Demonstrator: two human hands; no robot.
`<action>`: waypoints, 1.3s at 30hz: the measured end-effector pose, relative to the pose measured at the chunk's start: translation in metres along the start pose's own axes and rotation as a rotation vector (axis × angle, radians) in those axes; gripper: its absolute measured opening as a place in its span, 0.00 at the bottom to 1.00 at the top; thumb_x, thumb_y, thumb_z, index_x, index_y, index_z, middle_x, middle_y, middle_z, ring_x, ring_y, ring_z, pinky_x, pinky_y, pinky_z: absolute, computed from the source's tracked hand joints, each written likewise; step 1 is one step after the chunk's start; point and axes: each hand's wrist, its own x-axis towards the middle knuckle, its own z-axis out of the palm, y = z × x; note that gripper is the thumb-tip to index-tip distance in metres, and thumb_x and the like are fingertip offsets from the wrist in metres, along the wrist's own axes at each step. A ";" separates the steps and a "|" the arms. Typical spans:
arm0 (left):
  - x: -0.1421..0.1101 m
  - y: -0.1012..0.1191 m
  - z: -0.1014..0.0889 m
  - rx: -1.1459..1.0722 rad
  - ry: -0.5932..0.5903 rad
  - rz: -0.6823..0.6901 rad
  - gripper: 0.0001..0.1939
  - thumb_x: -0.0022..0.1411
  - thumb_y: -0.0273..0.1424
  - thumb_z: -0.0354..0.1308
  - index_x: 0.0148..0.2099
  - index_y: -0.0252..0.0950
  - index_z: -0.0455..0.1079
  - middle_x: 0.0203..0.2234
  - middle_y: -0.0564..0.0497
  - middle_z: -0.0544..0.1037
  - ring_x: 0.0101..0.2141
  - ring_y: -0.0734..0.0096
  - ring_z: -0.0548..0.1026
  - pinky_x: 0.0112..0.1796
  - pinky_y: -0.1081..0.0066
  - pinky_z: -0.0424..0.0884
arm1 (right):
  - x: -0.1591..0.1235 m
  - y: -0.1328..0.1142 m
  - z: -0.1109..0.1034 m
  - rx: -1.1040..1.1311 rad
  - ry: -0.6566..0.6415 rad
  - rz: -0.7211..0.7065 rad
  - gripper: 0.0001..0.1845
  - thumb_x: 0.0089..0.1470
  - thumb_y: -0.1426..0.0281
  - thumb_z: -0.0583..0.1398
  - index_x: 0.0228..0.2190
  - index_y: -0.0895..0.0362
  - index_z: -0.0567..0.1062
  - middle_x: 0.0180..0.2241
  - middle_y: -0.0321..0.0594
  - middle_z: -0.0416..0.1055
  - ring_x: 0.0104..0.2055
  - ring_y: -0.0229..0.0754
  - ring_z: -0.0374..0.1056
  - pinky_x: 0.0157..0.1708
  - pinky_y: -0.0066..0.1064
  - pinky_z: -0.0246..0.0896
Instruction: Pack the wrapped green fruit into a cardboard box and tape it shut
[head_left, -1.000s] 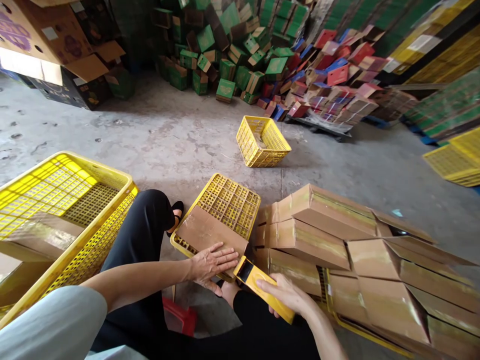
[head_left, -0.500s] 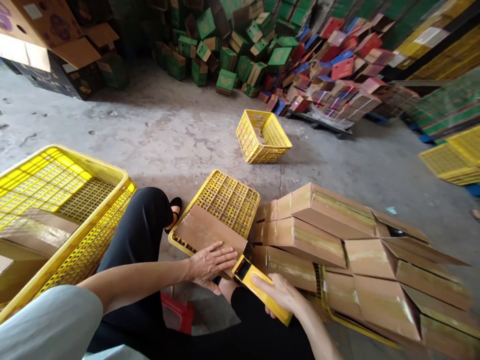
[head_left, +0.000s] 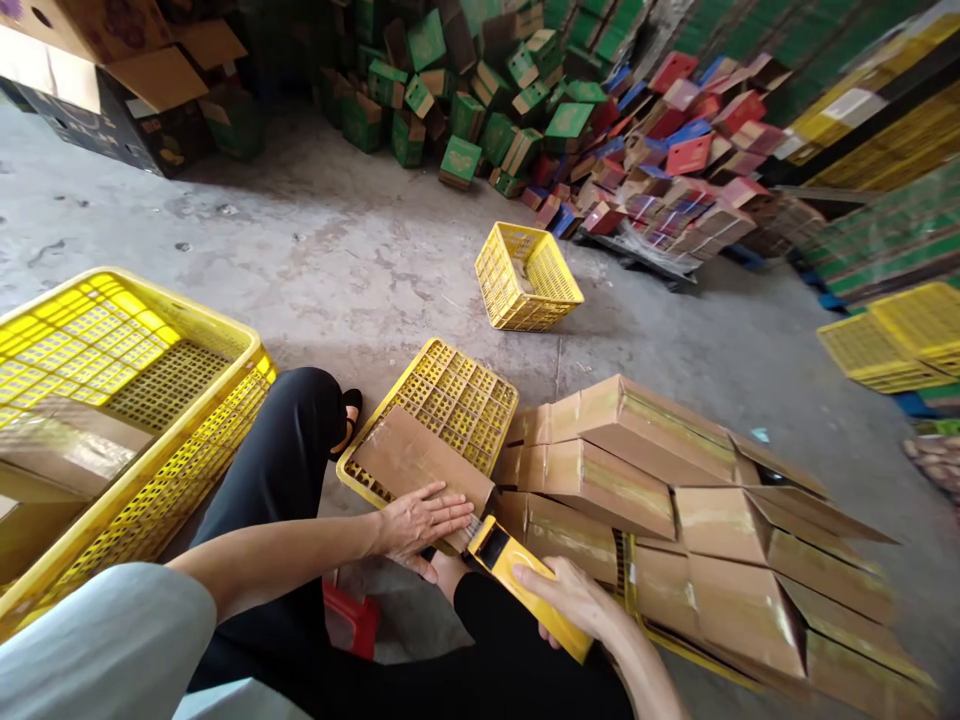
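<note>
A flat-topped cardboard box lies on an upturned yellow crate between my knees. My left hand rests flat on the near end of the box, fingers stretched out. In my right hand is a long yellow hand-held tool with a dark opening near its front; its exact kind is unclear. The front end of the tool is by the box's near right edge, close to my left fingertips. Thin pale strips show between the tool and the box.
Taped cardboard boxes are stacked on my right. At my left stands a large yellow crate holding boxes. A smaller yellow crate sits ahead on the floor. Behind it are heaps of green boxes and red boxes.
The tool has drawn slightly back from the box, toward the lower right, and pale strips now show at its tip. My left hand stays flat on the box. The view has shifted slightly.
</note>
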 end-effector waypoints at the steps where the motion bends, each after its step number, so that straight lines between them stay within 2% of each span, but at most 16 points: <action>1: 0.000 0.000 0.000 0.003 0.005 0.001 0.53 0.71 0.55 0.53 0.80 0.29 0.32 0.75 0.39 0.47 0.74 0.50 0.46 0.72 0.48 0.39 | -0.003 0.005 -0.002 0.000 0.003 -0.007 0.26 0.59 0.43 0.59 0.34 0.54 0.71 0.19 0.41 0.77 0.21 0.47 0.76 0.20 0.30 0.66; 5: 0.000 0.000 0.003 0.034 0.014 -0.007 0.51 0.71 0.52 0.53 0.80 0.31 0.32 0.75 0.40 0.48 0.75 0.51 0.46 0.72 0.48 0.40 | -0.005 0.020 -0.006 -0.008 0.014 -0.029 0.29 0.58 0.40 0.58 0.34 0.56 0.72 0.19 0.42 0.77 0.19 0.44 0.75 0.19 0.27 0.65; 9: 0.000 0.000 0.004 0.054 0.007 -0.001 0.51 0.71 0.53 0.54 0.80 0.31 0.34 0.76 0.40 0.48 0.75 0.51 0.46 0.72 0.48 0.39 | 0.007 0.022 -0.002 -0.028 -0.007 -0.012 0.29 0.59 0.41 0.58 0.31 0.56 0.73 0.19 0.46 0.77 0.19 0.46 0.75 0.19 0.28 0.66; 16: 0.000 0.000 0.005 0.063 -0.007 0.001 0.50 0.72 0.52 0.53 0.79 0.30 0.35 0.76 0.40 0.46 0.75 0.51 0.46 0.72 0.47 0.37 | 0.021 0.017 0.001 -0.014 0.009 0.020 0.25 0.59 0.46 0.60 0.27 0.54 0.71 0.18 0.45 0.77 0.21 0.49 0.76 0.24 0.36 0.74; 24: 0.000 0.004 0.003 0.039 -0.004 -0.023 0.55 0.68 0.58 0.55 0.80 0.31 0.35 0.75 0.40 0.48 0.75 0.51 0.46 0.72 0.49 0.38 | 0.031 0.001 0.002 -0.035 -0.018 0.044 0.27 0.59 0.46 0.59 0.21 0.53 0.70 0.19 0.53 0.77 0.22 0.54 0.77 0.24 0.39 0.73; 29: 0.000 0.004 0.002 0.035 -0.011 -0.027 0.56 0.68 0.59 0.55 0.79 0.30 0.34 0.75 0.40 0.49 0.75 0.51 0.46 0.72 0.48 0.40 | 0.046 -0.001 -0.002 -0.049 -0.031 0.055 0.25 0.56 0.46 0.63 0.23 0.53 0.71 0.17 0.48 0.76 0.22 0.53 0.77 0.24 0.39 0.74; 35: 0.002 0.005 0.003 0.046 -0.011 -0.024 0.53 0.70 0.57 0.50 0.79 0.28 0.33 0.75 0.39 0.47 0.75 0.51 0.44 0.71 0.46 0.38 | 0.071 0.019 -0.003 0.101 -0.095 0.012 0.26 0.53 0.44 0.65 0.28 0.54 0.72 0.16 0.39 0.75 0.19 0.43 0.72 0.17 0.27 0.64; 39: 0.001 0.005 0.004 0.068 -0.019 -0.022 0.53 0.71 0.57 0.49 0.79 0.28 0.33 0.76 0.39 0.46 0.75 0.51 0.43 0.71 0.46 0.36 | 0.078 0.032 0.004 0.126 -0.119 0.012 0.28 0.55 0.42 0.63 0.31 0.56 0.73 0.18 0.38 0.76 0.20 0.40 0.72 0.21 0.25 0.68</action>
